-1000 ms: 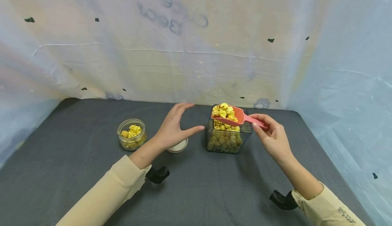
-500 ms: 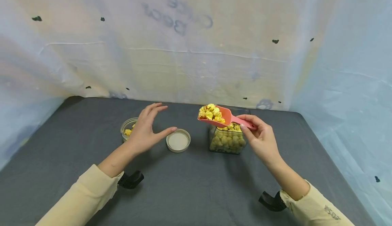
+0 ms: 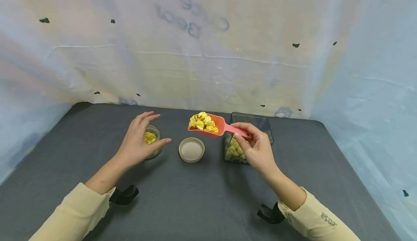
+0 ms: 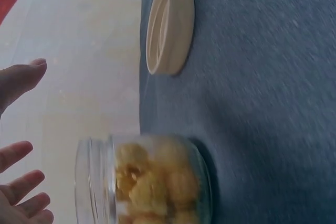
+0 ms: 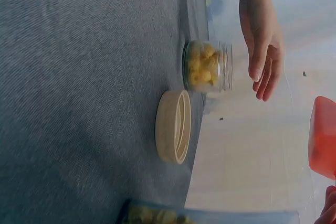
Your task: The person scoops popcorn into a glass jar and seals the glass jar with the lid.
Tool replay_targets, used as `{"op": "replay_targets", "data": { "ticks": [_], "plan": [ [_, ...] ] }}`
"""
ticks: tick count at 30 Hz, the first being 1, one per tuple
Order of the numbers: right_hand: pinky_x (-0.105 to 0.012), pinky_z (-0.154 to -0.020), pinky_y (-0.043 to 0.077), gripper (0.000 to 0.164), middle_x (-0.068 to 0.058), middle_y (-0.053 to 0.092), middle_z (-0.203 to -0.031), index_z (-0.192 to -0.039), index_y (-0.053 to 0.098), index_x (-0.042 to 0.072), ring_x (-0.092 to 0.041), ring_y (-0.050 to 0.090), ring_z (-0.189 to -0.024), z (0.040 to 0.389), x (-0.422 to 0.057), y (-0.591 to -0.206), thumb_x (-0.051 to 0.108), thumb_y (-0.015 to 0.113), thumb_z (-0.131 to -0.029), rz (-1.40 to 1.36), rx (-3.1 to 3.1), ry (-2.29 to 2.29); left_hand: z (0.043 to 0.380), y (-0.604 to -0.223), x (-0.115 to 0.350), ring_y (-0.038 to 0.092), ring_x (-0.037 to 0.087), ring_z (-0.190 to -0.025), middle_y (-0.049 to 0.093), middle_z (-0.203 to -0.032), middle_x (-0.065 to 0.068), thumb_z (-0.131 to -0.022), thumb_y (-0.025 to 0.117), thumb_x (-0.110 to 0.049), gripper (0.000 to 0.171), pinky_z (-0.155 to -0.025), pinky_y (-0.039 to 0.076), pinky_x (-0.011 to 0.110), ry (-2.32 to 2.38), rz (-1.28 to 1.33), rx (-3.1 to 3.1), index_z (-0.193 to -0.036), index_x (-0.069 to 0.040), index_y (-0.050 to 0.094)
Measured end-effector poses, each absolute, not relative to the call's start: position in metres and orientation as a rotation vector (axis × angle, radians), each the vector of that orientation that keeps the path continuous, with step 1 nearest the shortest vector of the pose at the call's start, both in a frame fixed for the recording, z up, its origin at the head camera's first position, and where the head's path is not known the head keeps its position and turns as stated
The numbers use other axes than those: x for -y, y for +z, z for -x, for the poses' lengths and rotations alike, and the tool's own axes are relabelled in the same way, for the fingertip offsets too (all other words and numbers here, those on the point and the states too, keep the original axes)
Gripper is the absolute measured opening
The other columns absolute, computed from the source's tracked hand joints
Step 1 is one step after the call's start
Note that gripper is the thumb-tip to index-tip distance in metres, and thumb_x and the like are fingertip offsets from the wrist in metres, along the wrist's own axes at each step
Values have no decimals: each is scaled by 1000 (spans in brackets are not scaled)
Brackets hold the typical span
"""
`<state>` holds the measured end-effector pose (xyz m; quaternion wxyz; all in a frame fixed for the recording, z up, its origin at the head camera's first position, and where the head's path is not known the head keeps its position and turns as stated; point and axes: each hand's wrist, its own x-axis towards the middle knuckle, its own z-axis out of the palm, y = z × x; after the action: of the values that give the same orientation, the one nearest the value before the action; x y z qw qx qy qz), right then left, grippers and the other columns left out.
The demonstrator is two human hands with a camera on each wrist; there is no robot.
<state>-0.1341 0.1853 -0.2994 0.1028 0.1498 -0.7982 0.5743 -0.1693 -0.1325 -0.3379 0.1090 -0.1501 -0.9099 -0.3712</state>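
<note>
Between thumb and fingers my right hand point(image 3: 258, 148) pinches the handle of a pink scoop point(image 3: 221, 127), held level in the air and heaped with yellow popcorn point(image 3: 202, 122). Behind that hand, a clear square container point(image 3: 252, 118) of popcorn is partly covered. My left hand point(image 3: 137, 143) hovers with thumb and fingers spread, in front of and above a round glass jar point(image 3: 156, 132), and holds nothing. In the left wrist view popcorn point(image 4: 149, 182) shows through the jar's wall. The jar stands upright, with its mouth uncovered.
A round cream lid point(image 3: 191, 150) lies inner side up on the dark grey cloth-covered table point(image 3: 195, 197), between jar and container. Pale plastic sheeting point(image 3: 208, 70) hangs behind the table and at both sides.
The right hand has carried the loaded scoop left, off the square container and toward the lid. The left hand has moved left from beside the lid to the jar, uncovering the lid.
</note>
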Motion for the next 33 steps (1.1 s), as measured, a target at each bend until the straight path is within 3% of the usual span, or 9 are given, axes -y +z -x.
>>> {"op": "replay_targets", "data": {
  "ticks": [4,13,26,33],
  "plan": [
    [-21,-50,36,24,-14,60,-99,-116,63,-2,-10,43,-60,136,-177,-300,-3,58,-93,-474,2344,1709,169,-342,138,25,44,-137,30,-150,20,-78,80,-32,76,-103,24,68,-1073,431,2665,-140,-6,44],
    [-19,-64,41,24,-18,61,-102,-115,63,-3,-14,50,-81,141,-156,-304,-3,58,-92,-531,2318,1748,165,-350,154,27,46,-135,31,-149,22,-77,80,-39,83,-99,27,69,-1076,368,2684,-142,-5,42],
    [-23,-68,43,21,-16,68,-100,-111,68,2,-19,54,-79,160,-118,-327,1,61,-92,-541,2379,1706,164,-361,168,29,48,-134,29,-147,28,-76,80,-43,100,-99,30,68,-1164,270,2855,-151,-4,25],
    [-25,-62,42,20,-15,69,-96,-110,69,3,-17,53,-74,166,-105,-339,2,63,-91,-542,2403,1705,165,-367,170,37,44,-129,33,-145,28,-75,81,-41,103,-98,40,60,-1239,260,2851,-151,-2,23]
  ]
}}
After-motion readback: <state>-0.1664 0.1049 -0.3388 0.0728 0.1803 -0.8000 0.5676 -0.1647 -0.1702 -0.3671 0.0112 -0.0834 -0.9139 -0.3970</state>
